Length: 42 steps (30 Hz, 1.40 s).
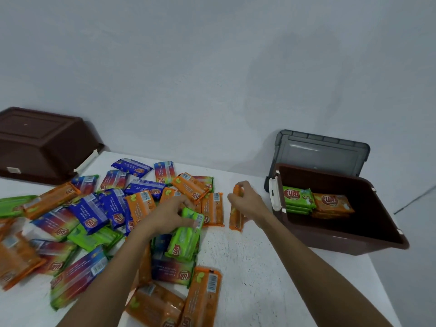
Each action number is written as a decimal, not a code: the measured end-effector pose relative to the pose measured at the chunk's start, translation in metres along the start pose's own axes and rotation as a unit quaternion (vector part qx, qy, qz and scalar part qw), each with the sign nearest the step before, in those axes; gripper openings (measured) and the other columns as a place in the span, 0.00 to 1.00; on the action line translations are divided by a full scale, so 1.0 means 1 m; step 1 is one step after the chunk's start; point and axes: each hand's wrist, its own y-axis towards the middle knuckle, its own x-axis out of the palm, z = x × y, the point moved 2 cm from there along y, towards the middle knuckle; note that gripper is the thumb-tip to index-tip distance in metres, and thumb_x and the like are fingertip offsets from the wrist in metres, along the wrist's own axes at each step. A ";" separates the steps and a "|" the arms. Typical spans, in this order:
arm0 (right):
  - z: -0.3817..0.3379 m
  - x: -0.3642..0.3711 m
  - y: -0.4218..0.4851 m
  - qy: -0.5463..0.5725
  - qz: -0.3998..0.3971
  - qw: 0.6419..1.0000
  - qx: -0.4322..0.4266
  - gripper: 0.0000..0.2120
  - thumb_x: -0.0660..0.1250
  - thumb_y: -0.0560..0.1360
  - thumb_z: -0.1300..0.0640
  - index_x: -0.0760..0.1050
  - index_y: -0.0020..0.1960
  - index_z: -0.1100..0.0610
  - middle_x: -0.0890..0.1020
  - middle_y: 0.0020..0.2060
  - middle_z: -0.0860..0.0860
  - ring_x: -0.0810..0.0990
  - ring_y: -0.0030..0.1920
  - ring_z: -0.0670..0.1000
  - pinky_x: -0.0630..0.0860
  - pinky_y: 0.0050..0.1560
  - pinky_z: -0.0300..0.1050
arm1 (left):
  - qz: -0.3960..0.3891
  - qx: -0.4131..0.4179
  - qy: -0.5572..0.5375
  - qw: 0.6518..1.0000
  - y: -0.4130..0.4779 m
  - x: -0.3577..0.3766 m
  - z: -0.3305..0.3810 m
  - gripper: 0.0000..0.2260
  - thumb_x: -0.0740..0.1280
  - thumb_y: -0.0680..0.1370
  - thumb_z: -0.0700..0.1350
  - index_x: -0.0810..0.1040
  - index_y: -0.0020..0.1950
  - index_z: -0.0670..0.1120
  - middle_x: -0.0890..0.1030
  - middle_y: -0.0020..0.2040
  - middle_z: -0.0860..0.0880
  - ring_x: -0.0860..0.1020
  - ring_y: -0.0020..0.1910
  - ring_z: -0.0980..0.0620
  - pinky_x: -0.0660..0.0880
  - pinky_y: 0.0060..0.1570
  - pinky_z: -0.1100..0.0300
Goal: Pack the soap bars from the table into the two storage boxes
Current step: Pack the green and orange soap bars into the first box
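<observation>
View from a head-worn camera, looking down at a white desk (247,267). The right hand (247,201) is clenched around an orange soap bar (236,218) that stands on its thin edge on the desk, its long axis running away from the person. The open storage box (342,241) sits just to the right of this hand, so the right hand is the nearer one to it. Inside the box, green (298,199) and orange (332,204) bars are stacked against its left wall; the rest of the floor looks bare. The left hand (168,214) grasps a green soap bar (185,237) at the edge of a loose heap of bars (94,220) covering the left of the desk. The second storage box (42,142) lies upside down at far left, well apart from both hands
</observation>
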 end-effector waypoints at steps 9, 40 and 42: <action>-0.018 -0.045 -0.005 0.431 0.010 0.902 0.001 0.12 0.62 0.77 0.67 0.71 0.60 0.61 0.80 0.54 0.66 0.84 0.47 0.65 0.82 0.50 0.61 | 0.135 0.015 -0.244 0.960 0.004 -0.007 0.036 0.10 0.74 0.73 0.39 0.79 0.52 0.49 0.83 0.50 0.44 0.85 0.43 0.50 0.82 0.39 0.54; 0.158 -0.260 -0.001 0.188 0.271 0.940 0.084 0.08 0.66 0.79 0.59 0.71 0.57 0.58 0.78 0.52 0.56 0.82 0.47 0.55 0.84 0.38 0.49 | 0.198 0.094 -0.450 0.866 0.095 0.171 0.185 0.07 0.68 0.78 0.40 0.77 0.55 0.47 0.83 0.50 0.43 0.83 0.47 0.50 0.82 0.46 0.56; 0.162 -0.256 0.000 0.136 0.286 0.946 0.073 0.10 0.66 0.80 0.57 0.71 0.58 0.60 0.79 0.52 0.56 0.82 0.45 0.54 0.84 0.39 0.50 | 0.205 0.089 -0.451 0.864 0.098 0.173 0.183 0.07 0.68 0.78 0.41 0.77 0.55 0.47 0.83 0.52 0.42 0.83 0.49 0.47 0.82 0.46 0.56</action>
